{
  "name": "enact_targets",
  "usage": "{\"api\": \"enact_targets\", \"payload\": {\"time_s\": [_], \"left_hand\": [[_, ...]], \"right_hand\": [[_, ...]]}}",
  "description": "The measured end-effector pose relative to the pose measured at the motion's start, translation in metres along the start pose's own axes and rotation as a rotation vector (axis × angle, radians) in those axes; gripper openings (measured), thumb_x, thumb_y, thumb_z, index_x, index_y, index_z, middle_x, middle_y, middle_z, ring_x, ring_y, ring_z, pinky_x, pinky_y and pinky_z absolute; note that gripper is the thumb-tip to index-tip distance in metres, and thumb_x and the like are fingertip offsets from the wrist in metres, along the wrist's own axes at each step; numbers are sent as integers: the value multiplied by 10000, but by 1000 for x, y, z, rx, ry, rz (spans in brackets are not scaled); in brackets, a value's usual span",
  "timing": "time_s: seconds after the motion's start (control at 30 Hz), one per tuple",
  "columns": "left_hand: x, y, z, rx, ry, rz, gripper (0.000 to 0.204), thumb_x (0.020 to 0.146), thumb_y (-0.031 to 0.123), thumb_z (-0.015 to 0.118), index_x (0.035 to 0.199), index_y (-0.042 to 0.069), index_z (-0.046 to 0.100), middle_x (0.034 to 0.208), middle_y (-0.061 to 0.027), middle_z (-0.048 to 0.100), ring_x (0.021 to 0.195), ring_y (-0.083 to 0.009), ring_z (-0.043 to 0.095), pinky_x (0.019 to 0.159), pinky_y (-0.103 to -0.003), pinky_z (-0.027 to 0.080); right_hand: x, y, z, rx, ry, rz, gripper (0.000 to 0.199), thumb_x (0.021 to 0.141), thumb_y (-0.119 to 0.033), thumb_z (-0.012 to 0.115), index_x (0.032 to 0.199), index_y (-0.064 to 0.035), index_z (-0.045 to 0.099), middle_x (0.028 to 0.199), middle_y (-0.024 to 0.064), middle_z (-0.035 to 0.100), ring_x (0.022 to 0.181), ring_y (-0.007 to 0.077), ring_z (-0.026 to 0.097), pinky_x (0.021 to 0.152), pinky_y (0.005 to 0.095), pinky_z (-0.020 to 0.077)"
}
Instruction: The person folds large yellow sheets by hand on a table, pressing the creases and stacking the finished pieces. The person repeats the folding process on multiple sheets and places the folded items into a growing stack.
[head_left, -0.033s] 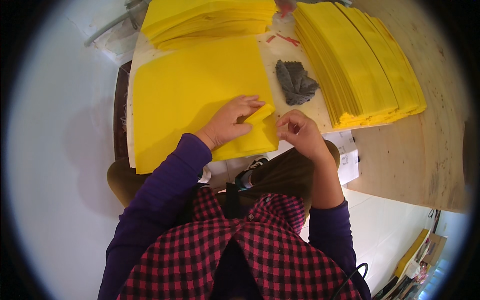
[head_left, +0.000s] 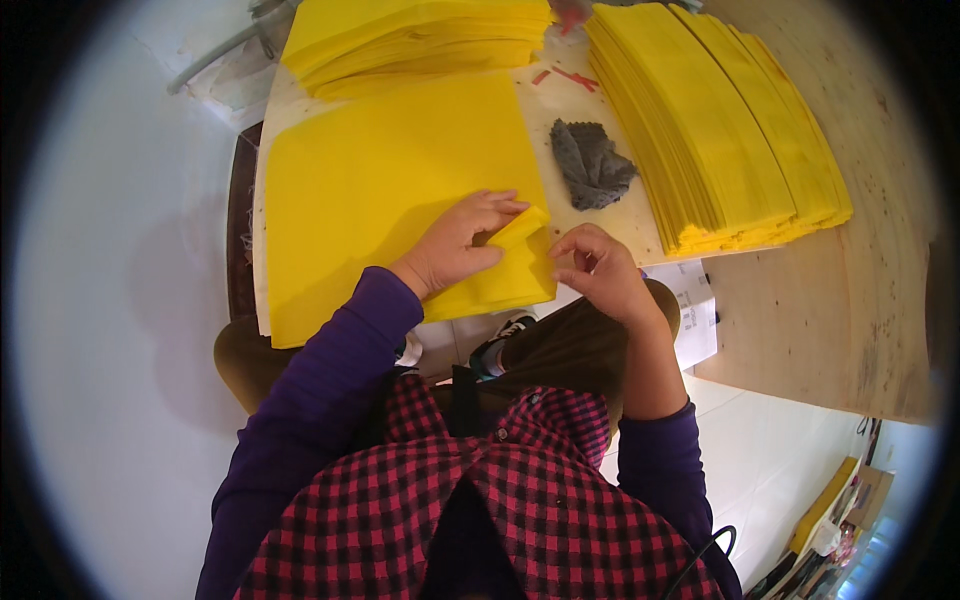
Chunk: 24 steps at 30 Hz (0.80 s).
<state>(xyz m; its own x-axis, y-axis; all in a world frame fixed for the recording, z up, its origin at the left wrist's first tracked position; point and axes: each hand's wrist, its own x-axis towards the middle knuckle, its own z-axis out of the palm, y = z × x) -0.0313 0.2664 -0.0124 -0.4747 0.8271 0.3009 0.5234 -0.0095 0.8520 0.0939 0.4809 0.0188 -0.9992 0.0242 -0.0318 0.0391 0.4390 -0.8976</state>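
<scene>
A: Start with the left hand [head_left: 455, 240]. Open or closed?

B: Open, palm down on the yellow sheet [head_left: 385, 190], with thumb apart from fingers and a raised fold [head_left: 522, 230] between. Pinching that fold or merely touching it? Cannot tell.

A: And the right hand [head_left: 608, 275]?

B: Half curled, with thumb and index tips near each other, right by the sheet's edge. Gripping that edge? Cannot tell that either.

A: So where to look for the sheet?

B: Under the left hand, spreading mostly beyond and to the left of it, on the table [head_left: 640, 228].

A: Name the rest, please.

B: Just beyond the right hand, a crumpled grey cloth [head_left: 592, 167] (notched along one edge, by the look of it). Farther past that, red scraps [head_left: 576, 79]. Well beyond the left hand, a yellow pile [head_left: 420, 50]. Beyond the right hand and off to its right, yellow stacks [head_left: 720, 130], close side by side.

A: Anything lower?

B: To the right of the right hand, below the tabletop, a white box [head_left: 697, 310].
</scene>
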Motion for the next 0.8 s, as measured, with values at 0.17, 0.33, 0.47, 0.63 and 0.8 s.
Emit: {"api": "enact_targets", "payload": {"time_s": [0.17, 0.33, 0.47, 0.63, 0.8], "left_hand": [[0, -2, -1, -6, 5, 17, 427, 719, 126, 605, 1116, -29, 628, 1283, -149, 583, 1302, -349, 440, 1126, -453, 278], [-1, -4, -1, 7, 12, 51, 395, 718, 134, 615, 1078, -29, 635, 1282, -163, 582, 1300, -354, 442, 1121, -454, 287], [-2, -4, -1, 26, 2, 59, 392, 721, 151, 618, 1070, -26, 637, 1286, -163, 580, 1301, -356, 440, 1122, -456, 282], [-1, -2, -1, 46, -5, 47, 403, 726, 184, 619, 1072, -21, 640, 1291, -160, 578, 1309, -353, 431, 1127, -456, 266], [-2, -2, -2, 74, -17, 68, 384, 746, 178, 629, 1079, -12, 615, 1298, -172, 576, 1295, -371, 443, 1120, -470, 258]], "right_hand": [[-9, 7, 9, 4, -59, 8, 295, 681, 34, 764, 935, -64, 649, 861, -17, 479, 678, 74, 432, 614, 214, 383], [-6, 10, 11, 37, -65, 24, 266, 689, 50, 765, 904, -62, 655, 821, -20, 463, 661, 78, 427, 601, 216, 374], [-6, 12, 8, 35, -69, -11, 236, 702, 38, 771, 890, -65, 673, 802, -23, 467, 645, 75, 424, 590, 219, 370], [-5, 11, 7, 77, -81, 5, 230, 712, 19, 777, 905, -73, 694, 789, -24, 475, 639, 73, 429, 587, 222, 371], [-5, 13, 5, 114, -100, 23, 188, 737, 11, 764, 895, -67, 696, 792, -24, 497, 655, 67, 453, 598, 222, 385]]}}
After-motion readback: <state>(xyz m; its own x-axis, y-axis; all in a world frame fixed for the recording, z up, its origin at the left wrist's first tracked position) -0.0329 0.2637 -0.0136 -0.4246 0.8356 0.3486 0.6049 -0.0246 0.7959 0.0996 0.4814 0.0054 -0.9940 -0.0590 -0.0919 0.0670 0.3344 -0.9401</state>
